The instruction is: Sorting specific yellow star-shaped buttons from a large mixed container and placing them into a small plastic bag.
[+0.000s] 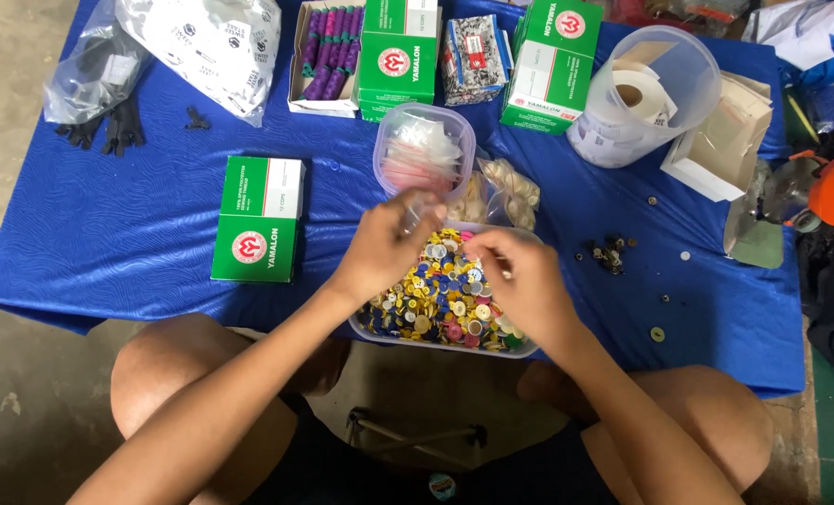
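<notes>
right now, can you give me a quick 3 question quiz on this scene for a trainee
1. True or false: both hands, the left hand and the right hand, are over the tray of mixed buttons.
2. What covers the table? A) a blue cloth B) a white sheet C) bare wood
3. What lies in the open white box at the far edge of the table?

Key
1. True. Both hands are above the clear tray filled with yellow, blue, white and pink buttons.
2. A.
3. Purple spools of thread, packed side by side; green and white boxes stand just right of it.
</notes>
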